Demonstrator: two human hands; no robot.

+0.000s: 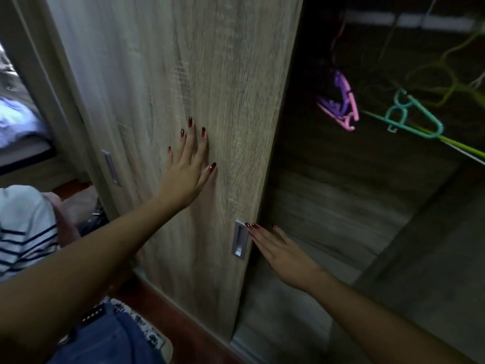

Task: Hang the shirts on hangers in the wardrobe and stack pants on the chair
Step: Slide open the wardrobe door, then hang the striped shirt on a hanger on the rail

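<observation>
The wardrobe's wooden sliding door fills the middle of the view. My left hand lies flat on its face, fingers spread. My right hand is flat at the door's right edge, fingertips touching the recessed metal handle. Right of the door the wardrobe interior stands dark and uncovered. Inside hang empty hangers: a pink and purple one, a teal one and yellow-green ones. A striped white shirt and blue jeans lie at lower left.
A second door handle sits on the panel behind, to the left. A bed with light bedding shows at the far left. Reddish wooden floor runs along the wardrobe's base. A patterned cloth lies under the jeans.
</observation>
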